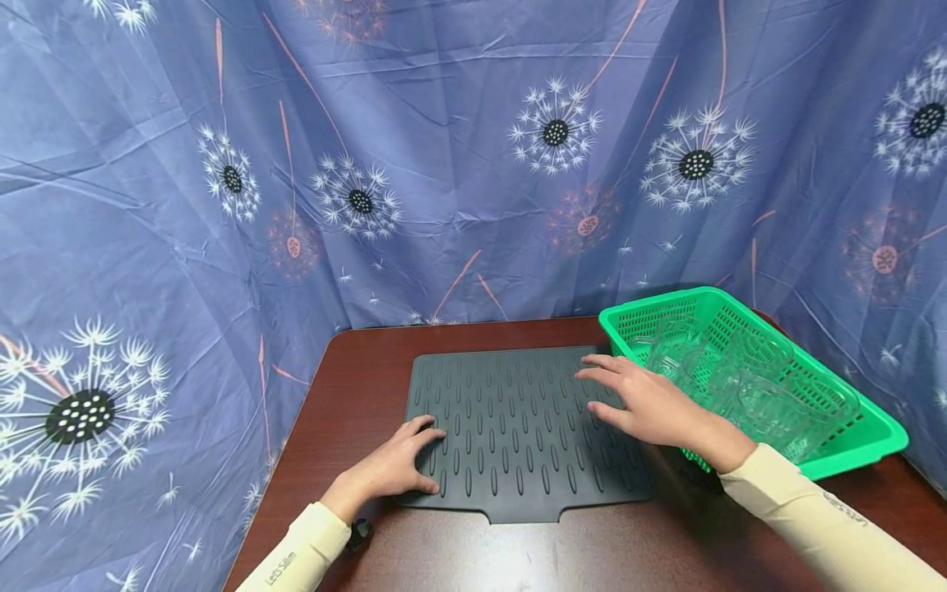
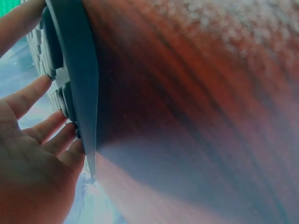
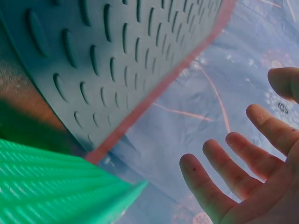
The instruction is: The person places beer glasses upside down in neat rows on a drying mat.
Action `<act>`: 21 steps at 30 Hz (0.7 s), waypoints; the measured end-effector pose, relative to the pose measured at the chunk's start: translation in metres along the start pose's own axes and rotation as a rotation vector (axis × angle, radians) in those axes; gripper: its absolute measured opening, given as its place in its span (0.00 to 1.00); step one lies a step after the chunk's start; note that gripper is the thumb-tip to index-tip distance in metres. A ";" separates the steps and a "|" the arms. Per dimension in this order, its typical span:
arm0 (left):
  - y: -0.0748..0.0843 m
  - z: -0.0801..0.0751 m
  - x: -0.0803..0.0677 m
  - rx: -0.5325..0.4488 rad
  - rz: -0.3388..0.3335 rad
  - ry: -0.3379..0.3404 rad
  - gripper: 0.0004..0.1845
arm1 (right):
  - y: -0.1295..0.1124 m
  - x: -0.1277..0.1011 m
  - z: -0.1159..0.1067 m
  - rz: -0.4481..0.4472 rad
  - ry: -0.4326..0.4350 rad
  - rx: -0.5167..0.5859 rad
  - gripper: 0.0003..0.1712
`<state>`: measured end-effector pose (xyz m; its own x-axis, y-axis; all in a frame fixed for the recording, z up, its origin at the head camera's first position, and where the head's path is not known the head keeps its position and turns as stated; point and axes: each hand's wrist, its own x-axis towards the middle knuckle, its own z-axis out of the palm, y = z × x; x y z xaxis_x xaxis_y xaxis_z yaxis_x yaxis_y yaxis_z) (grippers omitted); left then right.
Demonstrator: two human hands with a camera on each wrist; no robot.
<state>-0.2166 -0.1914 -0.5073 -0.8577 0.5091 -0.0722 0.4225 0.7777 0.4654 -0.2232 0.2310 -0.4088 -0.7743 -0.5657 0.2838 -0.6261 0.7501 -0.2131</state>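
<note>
A dark grey rubber mat (image 1: 518,432) with rows of little raised bumps lay flat on the brown wooden table (image 1: 355,370). Its long side ran left to right, along the table's back edge, and a small tab on its near side pointed toward the person. The mat sat in the middle of the table, closer to the back edge than the front.

The left hand (image 1: 395,469) rested on the mat's near left corner. Its fingers were a little bent and close together, with the tips pressed down on the mat — the left wrist view showed those fingertips (image 2: 70,135) touching the mat's edge.

The right hand (image 1: 644,403) was over the mat's right side, just beside the basket. Its fingers (image 3: 219,186) were straight and spread apart and held nothing. I could not tell if the palm touched the mat.

A green plastic basket (image 1: 880,436) with holes in its walls stood at the table's right edge, with its near left corner just beside the mat's right side. Inside it were clear glass cups (image 1: 747,386) — packed close together, too see-through to count.

Blue cloth with white dandelion flowers (image 1: 444,164) hung behind the table.
</note>
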 end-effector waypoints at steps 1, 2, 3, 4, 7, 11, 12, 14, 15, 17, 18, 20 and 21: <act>0.000 0.000 0.000 0.000 0.000 0.001 0.44 | 0.000 0.001 -0.003 0.010 -0.008 0.009 0.27; 0.000 0.000 0.000 0.002 0.000 0.001 0.44 | 0.001 0.001 -0.007 0.018 -0.014 0.020 0.27; 0.000 0.000 0.000 0.002 -0.002 0.000 0.44 | 0.001 0.002 -0.010 0.024 -0.019 0.023 0.27; 0.000 0.000 0.000 0.001 -0.003 0.000 0.44 | 0.001 0.003 -0.014 0.031 -0.024 0.026 0.27; 0.000 0.001 0.000 0.000 -0.007 -0.001 0.44 | 0.003 0.004 -0.024 0.046 -0.032 0.023 0.27; 0.001 0.001 -0.001 0.002 -0.009 0.000 0.44 | 0.008 0.006 -0.036 0.074 -0.035 0.022 0.27; 0.001 0.001 -0.001 0.001 -0.008 0.000 0.44 | 0.010 0.006 -0.039 0.083 -0.034 0.023 0.27; 0.001 0.001 -0.001 0.002 -0.008 0.001 0.44 | 0.014 0.008 -0.046 0.094 -0.033 0.030 0.27; 0.001 0.000 -0.001 0.001 -0.008 0.001 0.44 | 0.015 0.009 -0.050 0.099 -0.034 0.038 0.27; 0.001 0.000 -0.001 -0.002 -0.010 0.001 0.44 | 0.019 0.011 -0.056 0.096 -0.030 0.054 0.28; 0.001 0.000 -0.001 -0.002 -0.012 0.001 0.44 | 0.021 0.013 -0.060 0.089 -0.027 0.059 0.28; 0.001 0.000 0.000 -0.002 -0.015 0.000 0.44 | 0.026 0.016 -0.067 0.073 -0.017 0.082 0.28; 0.001 0.000 0.000 -0.003 -0.018 -0.002 0.44 | 0.029 0.018 -0.070 0.069 -0.013 0.094 0.28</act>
<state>-0.2161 -0.1906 -0.5066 -0.8647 0.4954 -0.0821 0.4058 0.7856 0.4670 -0.2485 0.2664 -0.3445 -0.8168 -0.5182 0.2535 -0.5763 0.7526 -0.3185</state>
